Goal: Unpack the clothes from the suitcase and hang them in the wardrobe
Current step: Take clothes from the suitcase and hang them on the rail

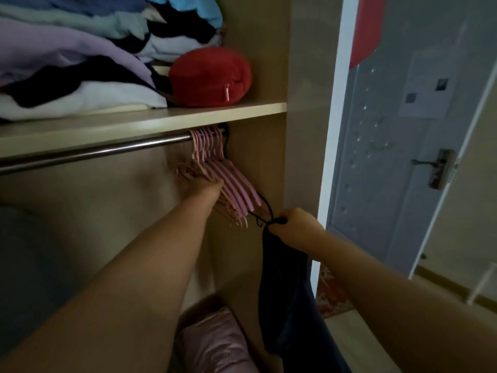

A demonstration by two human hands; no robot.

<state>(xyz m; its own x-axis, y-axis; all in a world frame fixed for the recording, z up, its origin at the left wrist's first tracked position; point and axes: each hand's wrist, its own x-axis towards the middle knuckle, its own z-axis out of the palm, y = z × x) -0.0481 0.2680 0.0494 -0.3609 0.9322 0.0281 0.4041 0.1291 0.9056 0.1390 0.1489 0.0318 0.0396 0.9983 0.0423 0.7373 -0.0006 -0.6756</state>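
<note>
The right hand (294, 227) squeezes the dark cloth (285, 292), low right of middle. The left hand (207, 188) is among the pink hangers (236, 189), fingers hidden. Pulling one could tangle the bunch and drop some off the rod (94, 153).

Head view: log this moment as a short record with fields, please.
left hand: in among the pink hangers, fingers hidden
right hand: grips the dark garment by its top
pink hangers: bunched at the rail's right end
dark garment: hangs down from that hand
shelf: folded clothes, red pouch
</note>
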